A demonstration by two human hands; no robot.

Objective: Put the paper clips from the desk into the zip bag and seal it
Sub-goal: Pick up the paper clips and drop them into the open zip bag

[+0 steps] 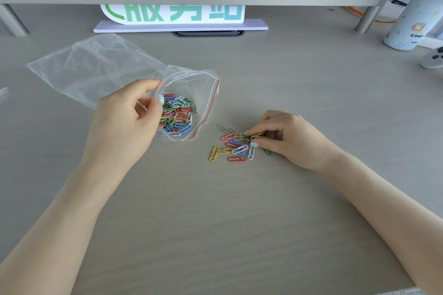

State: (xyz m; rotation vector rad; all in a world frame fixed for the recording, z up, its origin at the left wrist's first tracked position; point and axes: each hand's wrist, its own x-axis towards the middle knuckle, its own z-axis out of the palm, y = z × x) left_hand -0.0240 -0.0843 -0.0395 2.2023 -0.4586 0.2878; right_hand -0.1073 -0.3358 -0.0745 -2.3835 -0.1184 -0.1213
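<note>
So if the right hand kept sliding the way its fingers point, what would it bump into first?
The right hand points left, toward the loose paper clips on the desk, which its fingers already touch. Past them, probably the open mouth of the zip bag, though depth is hard to judge.

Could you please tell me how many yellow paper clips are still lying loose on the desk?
3, maybe more hidden: one at the pile's left edge, one beside it, one near the right hand.
</note>
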